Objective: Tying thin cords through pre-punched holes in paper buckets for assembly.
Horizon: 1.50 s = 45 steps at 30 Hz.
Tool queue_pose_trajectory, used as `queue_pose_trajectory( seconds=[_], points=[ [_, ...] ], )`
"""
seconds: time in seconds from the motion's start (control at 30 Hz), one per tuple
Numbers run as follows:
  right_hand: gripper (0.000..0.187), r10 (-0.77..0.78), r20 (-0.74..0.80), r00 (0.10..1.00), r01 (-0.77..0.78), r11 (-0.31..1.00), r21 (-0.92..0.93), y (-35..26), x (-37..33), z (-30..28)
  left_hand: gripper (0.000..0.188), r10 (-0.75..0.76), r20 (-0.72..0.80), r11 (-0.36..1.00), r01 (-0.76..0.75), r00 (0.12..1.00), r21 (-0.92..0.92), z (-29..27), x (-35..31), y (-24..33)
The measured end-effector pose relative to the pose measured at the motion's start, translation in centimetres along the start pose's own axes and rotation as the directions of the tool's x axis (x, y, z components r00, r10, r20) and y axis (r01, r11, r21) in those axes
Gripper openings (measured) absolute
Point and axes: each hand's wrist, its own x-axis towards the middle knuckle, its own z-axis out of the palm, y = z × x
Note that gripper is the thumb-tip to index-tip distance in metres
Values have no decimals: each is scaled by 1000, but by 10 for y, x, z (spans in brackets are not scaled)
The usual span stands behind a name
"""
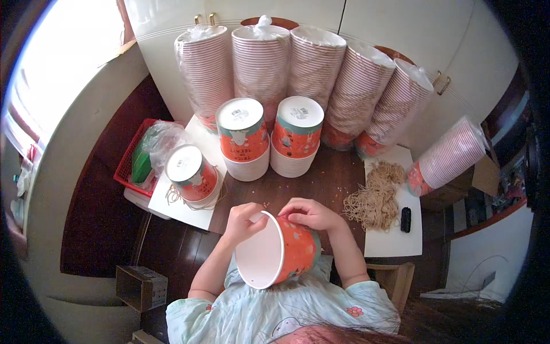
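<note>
A large orange paper bucket (298,250) with a white inside lies tilted against my lap, its mouth facing left. My left hand (245,222) is closed at the upper rim, with fingers reaching over the opening. On the outer wall just beside that rim, my right hand (312,214) has its fingers bent and pressed together against the bucket. Whether a cord is between the fingertips is too small to tell. A small dark spot, perhaps a hole, shows in the inner wall near the lower rim.
Upside-down bucket stacks (239,137) stand mid-table, and a shorter bucket stack (195,178) sits amid loose cord at left. Tall bagged stacks (260,69) line the back. Tan cords (375,198) lie beside a black object (405,220) at right. A red basket (133,153) holds plastic bags.
</note>
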Motion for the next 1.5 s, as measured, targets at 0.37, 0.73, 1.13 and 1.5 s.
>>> queue_pose_trajectory(
  seconds=[0.37,0.73,1.13,1.5],
  points=[
    [14,40,39,998,-47,981,190,-3,16,4,15,147,29,989,-147,989,-3,7,2,-2],
    [7,181,-79,980,-163,966,201,32,12,0,19,-116,173,993,112,978,29,16,3,-11],
    [15,187,-701,688,-693,455,-559,137,-120,-66,17,-373,104,913,344,922,217,29,2,-31],
    [17,294,-425,856,-517,472,-714,143,-131,-54,20,-434,140,887,395,890,239,50,-2,-42]
  ],
)
